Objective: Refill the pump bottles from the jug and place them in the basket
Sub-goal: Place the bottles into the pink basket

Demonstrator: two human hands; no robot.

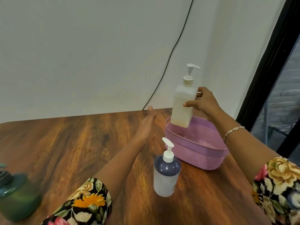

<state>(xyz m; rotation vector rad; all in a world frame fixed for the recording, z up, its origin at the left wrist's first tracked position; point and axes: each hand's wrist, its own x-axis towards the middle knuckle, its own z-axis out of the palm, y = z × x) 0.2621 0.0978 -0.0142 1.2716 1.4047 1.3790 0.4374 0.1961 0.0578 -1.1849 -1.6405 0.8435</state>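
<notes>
Jug (17, 197): a green, blurry thing at the near left edge of the surface (65, 143). I think it is the jug. No hand is on it.
Blue bottle (166, 177): stands upright on the surface, just in front of the basket, with its white pump on. It is not in the basket yet.
Basket (199, 156): pink, on the surface to the right. I can see nothing inside it.
Left hand (146, 127): lies low by the surface, just left of the basket. Its fingers are straight and close together, and it holds nothing. I cannot tell if it touches the basket.
White bottle (182, 104): up in the air, tipped a little. Its bottom is over the far left corner of the basket, and it looks full of pale liquid.
Right hand (204, 103): its fingers (188, 104) are wrapped tight round the side of the white bottle. A bracelet (233, 131) is on the wrist.
Cable (170, 54): a black line running down the wall behind.
Step now: putting the white bottle into the basket.
Next move: I think the right hand needs to bring the bottle straight down until it stands on the basket floor, then let go. The bottle is close to the rim, so it must go a bit more to the middle first. After that comes the blue bottle.
</notes>
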